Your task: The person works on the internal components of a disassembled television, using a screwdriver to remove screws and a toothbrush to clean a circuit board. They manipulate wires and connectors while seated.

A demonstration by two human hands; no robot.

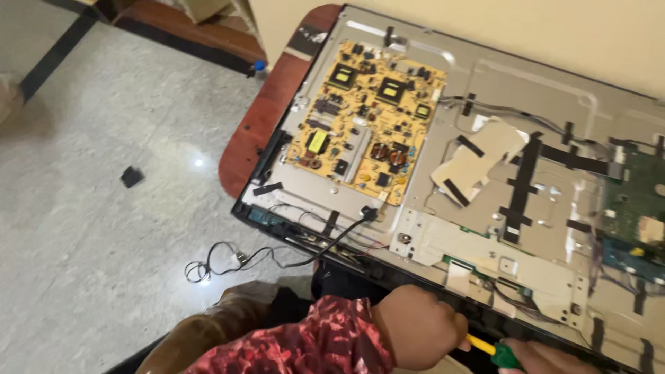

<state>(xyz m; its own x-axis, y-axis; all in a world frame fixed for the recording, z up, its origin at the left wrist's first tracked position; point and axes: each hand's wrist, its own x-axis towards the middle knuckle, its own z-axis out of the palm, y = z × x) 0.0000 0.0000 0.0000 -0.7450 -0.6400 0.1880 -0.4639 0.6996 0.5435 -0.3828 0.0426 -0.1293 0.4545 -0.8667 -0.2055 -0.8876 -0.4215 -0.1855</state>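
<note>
Gripping a yellow-and-green screwdriver (493, 350) in a closed left hand (415, 325) at 6 o'clock, right hand (547, 359) steadying its shaft, grip unclear. Working at the opened television (609, 104) edge: back cover already off, yellow board (367, 111) still mounted at 11 o'clock.

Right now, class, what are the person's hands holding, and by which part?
Both hands hold a screwdriver: left hand at the yellow end, right hand at the green part.
</note>
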